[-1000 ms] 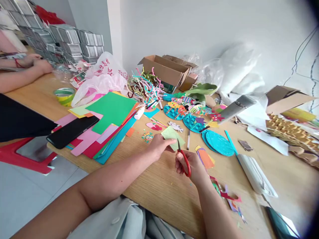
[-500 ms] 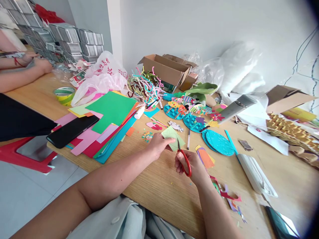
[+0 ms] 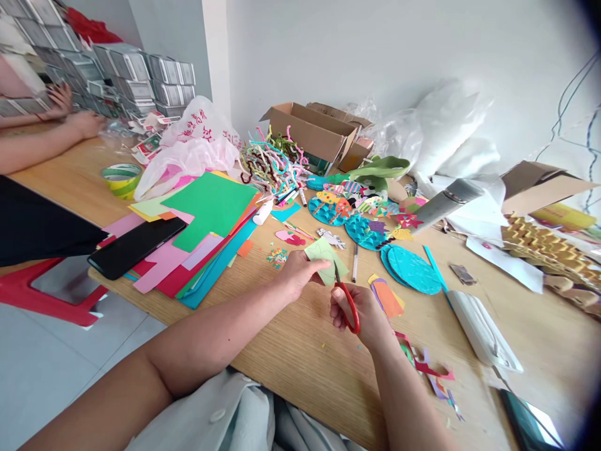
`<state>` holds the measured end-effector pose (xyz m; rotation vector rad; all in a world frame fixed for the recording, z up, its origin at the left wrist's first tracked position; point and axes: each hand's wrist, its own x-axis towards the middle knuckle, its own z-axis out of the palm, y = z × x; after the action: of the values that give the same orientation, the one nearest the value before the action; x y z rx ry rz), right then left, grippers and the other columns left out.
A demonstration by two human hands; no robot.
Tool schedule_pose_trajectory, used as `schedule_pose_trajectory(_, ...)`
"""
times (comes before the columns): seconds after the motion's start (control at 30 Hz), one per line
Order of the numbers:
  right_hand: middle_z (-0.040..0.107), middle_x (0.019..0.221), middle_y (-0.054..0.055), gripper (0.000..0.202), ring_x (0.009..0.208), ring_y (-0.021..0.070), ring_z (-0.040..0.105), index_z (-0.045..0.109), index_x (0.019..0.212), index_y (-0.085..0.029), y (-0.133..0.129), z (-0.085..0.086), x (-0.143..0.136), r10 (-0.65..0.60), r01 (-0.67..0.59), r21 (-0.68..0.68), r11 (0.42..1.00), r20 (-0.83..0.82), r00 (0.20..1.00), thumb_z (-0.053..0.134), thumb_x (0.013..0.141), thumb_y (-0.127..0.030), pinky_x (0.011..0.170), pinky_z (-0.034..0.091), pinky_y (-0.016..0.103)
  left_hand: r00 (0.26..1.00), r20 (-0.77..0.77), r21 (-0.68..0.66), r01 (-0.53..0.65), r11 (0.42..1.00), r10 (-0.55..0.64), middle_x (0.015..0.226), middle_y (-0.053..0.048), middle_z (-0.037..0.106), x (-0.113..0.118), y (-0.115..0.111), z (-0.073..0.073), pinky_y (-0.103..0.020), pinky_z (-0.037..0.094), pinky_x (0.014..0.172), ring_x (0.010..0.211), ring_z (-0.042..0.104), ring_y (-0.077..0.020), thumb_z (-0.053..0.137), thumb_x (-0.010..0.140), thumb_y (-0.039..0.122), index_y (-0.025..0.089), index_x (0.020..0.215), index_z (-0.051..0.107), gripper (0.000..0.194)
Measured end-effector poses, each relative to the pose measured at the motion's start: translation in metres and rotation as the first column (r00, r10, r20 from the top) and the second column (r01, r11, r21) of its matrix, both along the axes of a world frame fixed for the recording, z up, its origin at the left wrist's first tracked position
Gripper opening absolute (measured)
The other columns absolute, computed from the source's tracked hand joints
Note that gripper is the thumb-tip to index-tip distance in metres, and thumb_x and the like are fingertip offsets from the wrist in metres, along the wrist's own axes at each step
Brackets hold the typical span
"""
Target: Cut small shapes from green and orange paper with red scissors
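Between thumb and fingers, my left hand (image 3: 299, 275) pinches a light green piece of paper (image 3: 321, 252) above the wooden table. Faint drawn lines show on the paper. My right hand (image 3: 359, 310) is closed around the red handles of a pair of scissors (image 3: 353, 310), whose dark blades lie against the paper's right part. Just beyond my left hand are small coloured paper bits (image 3: 277, 257) and a pink-red paper cutout (image 3: 290, 237). A pen (image 3: 355, 263) lies past the scissors. Orange and purple paper pieces (image 3: 387, 296) rest right of my right hand.
Stacked coloured paper (image 3: 211, 203) with a black phone (image 3: 136, 247) on it lies left. Blue discs (image 3: 416, 269), paper fish (image 3: 345, 207), pipe cleaners (image 3: 272, 160) and a cardboard box (image 3: 312, 131) are further back. Paper scraps (image 3: 436, 373) and a white power strip (image 3: 483, 329) lie right. Another person's hands are far left.
My hands, the scissors and the green paper have hardly moved. At the far left, the other person's hands have moved apart, one now raised with its fingers spread.
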<state>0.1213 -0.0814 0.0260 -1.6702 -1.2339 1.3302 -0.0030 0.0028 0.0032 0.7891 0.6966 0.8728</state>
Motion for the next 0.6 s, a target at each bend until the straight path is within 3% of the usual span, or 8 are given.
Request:
schedule_pose_trajectory(0.23, 0.056, 0.048, -0.001, 0.042, 0.038, 0.01, 0.054, 0.049, 0.061, -0.017, -0.0009, 0.0043, -0.0016, 0.017, -0.017, 0.013, 1.0, 0.034, 0.999, 0.06, 0.074, -0.056, 0.036, 0.041, 0.018, 1.0, -0.006, -0.008, -0.002, 1.0, 0.002, 0.067, -0.006, 0.065, -0.001, -0.0012, 0.0028, -0.028, 0.05, 0.054, 0.061, 0.06, -0.0161, 0.072, 0.057, 0.026, 0.01, 0.071, 0.065, 0.022)
schedule_pose_trajectory(0.43, 0.057, 0.05, -0.001, 0.044, 0.041, 0.0115, 0.056, 0.05, 0.061, -0.018, -0.0005, 0.0042, -0.0009, 0.028, -0.028, 0.013, 1.0, 0.023, 0.999, 0.059, 0.073, -0.059, 0.038, 0.043, 0.02, 0.994, -0.1, 0.035, -0.042, 0.999, 0.045, 0.061, -0.003, 0.061, -0.0017, -0.0032, 0.0064, -0.019, 0.038, 0.041, 0.05, 0.053, -0.0098, 0.068, 0.059, 0.024, 0.012, 0.065, 0.063, 0.015)
schedule_pose_trajectory(0.6, 0.057, 0.049, -0.001, 0.045, 0.04, 0.0112, 0.055, 0.05, 0.06, -0.018, -0.0006, 0.0032, -0.0006, 0.025, -0.025, 0.011, 1.0, 0.029, 0.999, 0.06, 0.072, -0.06, 0.037, 0.042, 0.02, 0.992, -0.119, 0.053, -0.043, 0.998, 0.049, 0.058, -0.002, 0.059, -0.0015, -0.0029, 0.0053, -0.021, 0.037, 0.041, 0.048, 0.051, -0.0096, 0.068, 0.059, 0.024, 0.012, 0.064, 0.062, 0.014)
